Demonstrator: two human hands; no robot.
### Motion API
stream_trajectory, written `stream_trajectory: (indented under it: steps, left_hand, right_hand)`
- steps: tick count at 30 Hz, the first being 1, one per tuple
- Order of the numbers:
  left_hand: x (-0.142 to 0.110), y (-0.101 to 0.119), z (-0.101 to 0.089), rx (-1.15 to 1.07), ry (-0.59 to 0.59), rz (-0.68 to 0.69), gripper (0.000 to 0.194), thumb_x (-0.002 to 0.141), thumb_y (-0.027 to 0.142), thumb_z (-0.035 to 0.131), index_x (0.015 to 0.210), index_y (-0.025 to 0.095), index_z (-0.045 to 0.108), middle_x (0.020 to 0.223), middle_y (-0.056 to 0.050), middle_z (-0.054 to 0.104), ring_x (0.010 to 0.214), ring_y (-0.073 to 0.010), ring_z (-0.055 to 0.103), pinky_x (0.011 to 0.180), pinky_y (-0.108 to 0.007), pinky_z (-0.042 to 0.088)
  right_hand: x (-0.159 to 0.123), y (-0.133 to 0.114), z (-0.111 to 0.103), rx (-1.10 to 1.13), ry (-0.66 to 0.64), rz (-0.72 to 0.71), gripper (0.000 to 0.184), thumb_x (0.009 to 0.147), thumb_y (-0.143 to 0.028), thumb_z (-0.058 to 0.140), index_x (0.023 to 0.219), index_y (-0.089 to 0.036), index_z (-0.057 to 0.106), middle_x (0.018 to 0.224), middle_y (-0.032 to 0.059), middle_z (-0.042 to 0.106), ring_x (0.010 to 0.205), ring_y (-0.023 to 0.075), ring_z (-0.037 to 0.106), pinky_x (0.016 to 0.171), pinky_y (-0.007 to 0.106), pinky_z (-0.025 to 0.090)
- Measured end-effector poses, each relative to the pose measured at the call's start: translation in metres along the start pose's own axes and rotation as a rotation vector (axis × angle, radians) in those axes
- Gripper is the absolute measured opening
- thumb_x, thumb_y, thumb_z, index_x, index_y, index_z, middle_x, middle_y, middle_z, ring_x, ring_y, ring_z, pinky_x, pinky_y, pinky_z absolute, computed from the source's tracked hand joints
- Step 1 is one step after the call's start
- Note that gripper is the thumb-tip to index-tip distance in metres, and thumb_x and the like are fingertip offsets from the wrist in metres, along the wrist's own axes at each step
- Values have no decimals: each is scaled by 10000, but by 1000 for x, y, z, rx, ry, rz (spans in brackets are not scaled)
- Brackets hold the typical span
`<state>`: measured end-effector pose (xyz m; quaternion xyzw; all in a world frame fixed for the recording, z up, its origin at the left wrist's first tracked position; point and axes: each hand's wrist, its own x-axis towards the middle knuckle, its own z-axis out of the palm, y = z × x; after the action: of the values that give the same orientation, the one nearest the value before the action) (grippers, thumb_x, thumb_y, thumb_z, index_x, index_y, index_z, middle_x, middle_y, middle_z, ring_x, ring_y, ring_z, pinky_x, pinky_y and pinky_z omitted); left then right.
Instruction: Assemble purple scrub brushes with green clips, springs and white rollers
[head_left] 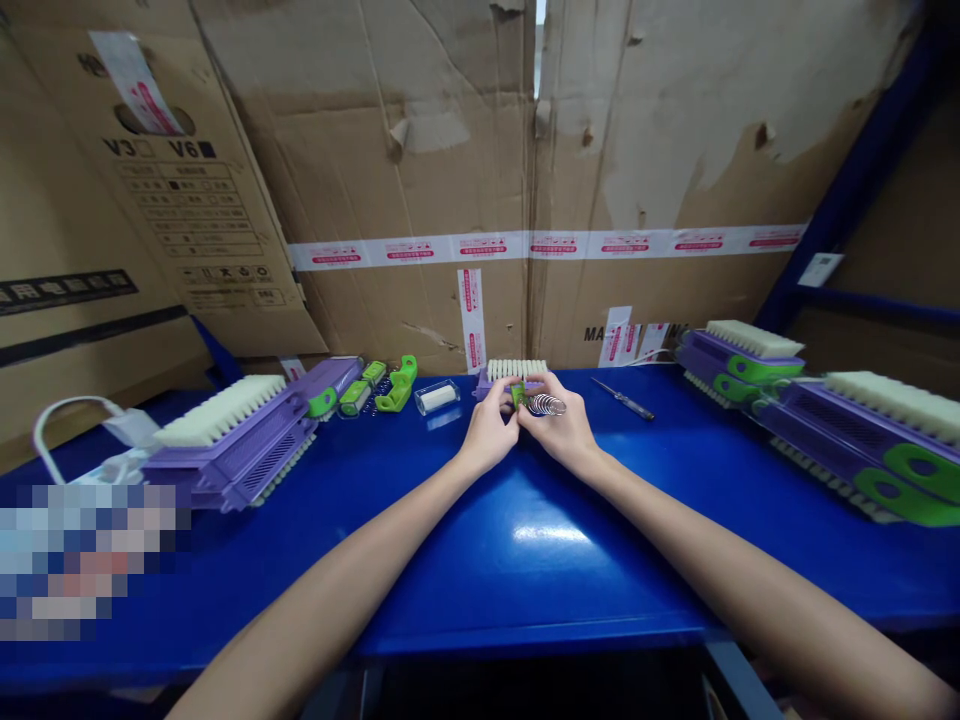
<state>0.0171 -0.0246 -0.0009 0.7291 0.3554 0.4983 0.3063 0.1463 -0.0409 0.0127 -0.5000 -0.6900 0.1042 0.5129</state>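
Note:
My left hand (489,428) and my right hand (564,428) meet above the middle of the blue table, fingers pinched on a small green plastic part (517,393). A shiny coil spring (546,404) sticks out to the right of that part, over the back of my right hand; whether it is fixed to the part I cannot tell. Right behind my hands lies a purple brush piece with cream bristles (517,368), partly hidden by them. My fingers cover much of the green part.
A screwdriver (624,398) lies to the right. On the left are a clear case with a white roll (438,397), green pieces (397,385) and a purple brush unit (232,450). More purple and green units (847,430) stand at right. Cardboard (420,150) walls the back.

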Motion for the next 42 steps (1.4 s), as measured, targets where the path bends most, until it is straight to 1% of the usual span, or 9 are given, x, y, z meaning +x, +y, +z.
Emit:
stream_trajectory:
  steps: [6, 11, 19, 23, 25, 27, 31, 34, 42]
  left_hand:
    - [-2, 1, 0, 85, 36, 18, 457, 755, 70, 520, 1187, 210, 477, 939, -42, 674, 839, -153, 649, 814, -291, 500]
    - [-4, 2, -1, 119, 48, 16, 439, 778, 93, 508, 1197, 225, 502, 973, -47, 671, 885, -177, 647, 835, -309, 494]
    - [-4, 3, -1, 148, 47, 11, 340, 856, 168, 456, 1187, 223, 508, 1056, -70, 665, 978, -204, 638, 887, -341, 486]
    - [-4, 5, -1, 128, 53, 12, 330, 853, 165, 459, 1171, 229, 519, 977, -53, 680, 974, -199, 642, 864, -325, 494]
    - [-3, 3, 0, 88, 60, -20, 355, 839, 149, 467, 1185, 220, 508, 896, -39, 687, 918, -186, 657, 816, -304, 510]
    - [-2, 1, 0, 36, 55, -80, 384, 824, 139, 474, 1201, 206, 497, 822, -26, 688, 788, -167, 669, 712, -275, 527]
    - [2, -6, -1, -70, 29, -186, 381, 787, 130, 492, 1160, 177, 546, 695, -11, 680, 552, -132, 617, 511, -222, 491]
    - [4, -8, -2, -126, 20, -231, 398, 755, 99, 499, 1142, 154, 575, 631, -5, 665, 515, -128, 603, 488, -217, 488]
    - [5, -5, -2, -204, 17, -290, 441, 723, 65, 512, 1153, 127, 589, 594, 6, 660, 482, -113, 589, 495, -215, 496]
  right_hand:
    - [1, -2, 0, 34, 8, 36, 379, 675, -186, 595, 1053, -213, 582, 797, 27, 708, 680, 185, 661, 649, 269, 493]
    - [1, -4, -1, 39, 17, 41, 334, 689, -214, 583, 1022, -213, 607, 696, 2, 691, 614, 176, 651, 597, 256, 480]
    - [2, -8, -2, 37, 11, 80, 332, 689, -234, 593, 1017, -197, 624, 697, 12, 703, 630, 182, 657, 613, 257, 486]
    - [2, -8, -2, 7, 18, 83, 326, 696, -256, 597, 1015, -198, 630, 691, 17, 698, 627, 185, 653, 617, 261, 484]
    - [1, -7, -1, -13, 19, 59, 321, 701, -256, 594, 1015, -199, 630, 718, 24, 703, 636, 185, 654, 620, 259, 482]
    - [0, -4, 0, -27, 6, 30, 320, 709, -256, 589, 1023, -204, 624, 733, 27, 704, 634, 182, 653, 610, 254, 475]
    - [-1, -1, 2, -60, -26, 10, 319, 721, -258, 593, 1036, -217, 613, 750, 30, 706, 646, 187, 653, 610, 257, 467]
    - [0, -1, 2, -86, -29, 10, 321, 723, -259, 601, 1039, -206, 609, 786, 47, 709, 683, 201, 656, 641, 274, 469]
    - [0, -1, 4, -147, -50, 40, 329, 727, -241, 603, 1054, -208, 606, 804, 51, 706, 709, 214, 658, 647, 281, 464]
